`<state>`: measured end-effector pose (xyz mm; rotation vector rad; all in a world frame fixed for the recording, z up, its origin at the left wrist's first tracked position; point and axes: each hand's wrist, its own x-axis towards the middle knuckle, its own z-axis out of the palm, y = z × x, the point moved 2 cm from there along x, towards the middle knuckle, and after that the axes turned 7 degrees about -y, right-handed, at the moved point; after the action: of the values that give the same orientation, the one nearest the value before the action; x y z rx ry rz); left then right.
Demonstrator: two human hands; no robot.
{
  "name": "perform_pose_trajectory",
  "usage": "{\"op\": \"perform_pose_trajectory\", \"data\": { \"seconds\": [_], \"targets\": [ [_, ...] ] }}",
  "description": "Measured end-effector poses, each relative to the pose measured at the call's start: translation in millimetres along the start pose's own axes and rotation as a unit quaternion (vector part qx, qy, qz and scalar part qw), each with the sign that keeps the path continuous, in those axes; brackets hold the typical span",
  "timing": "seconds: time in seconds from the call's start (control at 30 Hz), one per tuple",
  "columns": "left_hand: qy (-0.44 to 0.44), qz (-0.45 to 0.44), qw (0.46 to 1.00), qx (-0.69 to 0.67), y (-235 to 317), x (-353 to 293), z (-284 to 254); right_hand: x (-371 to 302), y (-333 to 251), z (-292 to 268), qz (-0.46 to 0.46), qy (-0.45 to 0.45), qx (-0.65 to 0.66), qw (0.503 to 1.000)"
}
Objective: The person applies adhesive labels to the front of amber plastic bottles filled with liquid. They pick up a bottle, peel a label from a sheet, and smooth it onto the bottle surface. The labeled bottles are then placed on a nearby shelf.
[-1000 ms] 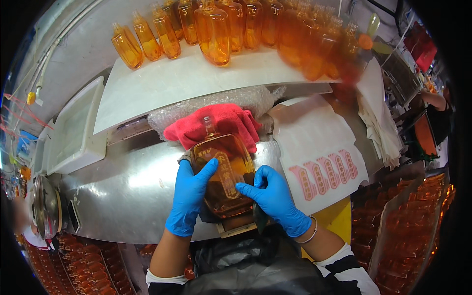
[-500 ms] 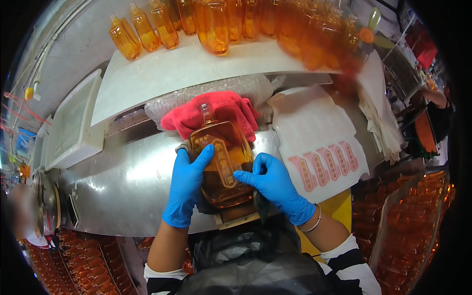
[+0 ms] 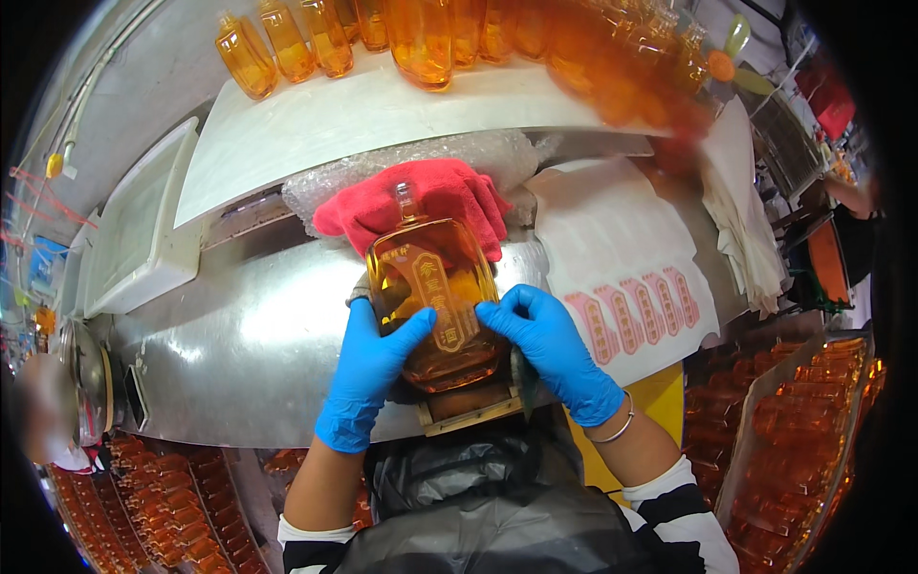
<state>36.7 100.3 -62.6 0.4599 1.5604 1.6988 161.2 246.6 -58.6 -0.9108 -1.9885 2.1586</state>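
An amber glass bottle (image 3: 475,273) with a clear stopper or neck leans back in front of me, its neck against a folded red cloth (image 3: 449,187). A tall label (image 3: 440,304) with gold edging and lettering sits on its front face. My left hand (image 3: 368,368), in a blue glove, grips the bottle's left side, thumb across the lower front by the label. On the opposite side, my gloved right hand (image 3: 550,340) presses its thumb to the front near the right edge, with its other fingers curled. A wooden piece (image 3: 470,416) shows under the bottle's base.
To the right, a white backing sheet (image 3: 626,234) carries several pink and gold labels. Amber bottles (image 3: 421,48) line a raised white shelf (image 3: 316,143). Bubble wrap (image 3: 306,191) lies behind the cloth. A white bin (image 3: 148,225) stands left; more bottles (image 3: 172,497) fill the lower sides.
My left thumb has moved from the label's upper part down to the bottle's lower front. My right thumb has shifted off the label's lower end toward the bottle's right edge.
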Motion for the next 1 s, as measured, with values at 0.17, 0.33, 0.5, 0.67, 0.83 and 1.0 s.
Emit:
{"op": "perform_pose_trajectory", "data": {
  "seconds": [0.17, 0.33, 0.5, 0.67, 0.83, 1.0],
  "targets": [
    [-0.011, -0.024, 0.999, 0.031, 7, -14, 6, 13, 16, -33, 0.113, 0.056, 0.364, 0.923],
    [-0.010, 0.033, 0.996, 0.086, 0, -23, 6, 19, -11, -32, -0.006, 0.123, 0.253, 0.959],
    [-0.006, 0.027, 0.996, 0.081, -11, -21, 9, 6, -59, 8, -0.260, -0.116, -0.157, 0.946],
    [-0.006, 0.045, 0.990, 0.135, -13, -20, 4, 50, -83, 27, -0.397, -0.166, -0.331, 0.840],
    [-0.050, 0.018, 0.991, 0.127, 12, -22, 3, 103, -132, 17, -0.553, -0.017, -0.421, 0.719],
    [0.062, 0.261, 0.908, 0.321, 54, 12, -41, 6, -44, -5, -0.545, -0.138, -0.467, 0.682]
  ]
}}
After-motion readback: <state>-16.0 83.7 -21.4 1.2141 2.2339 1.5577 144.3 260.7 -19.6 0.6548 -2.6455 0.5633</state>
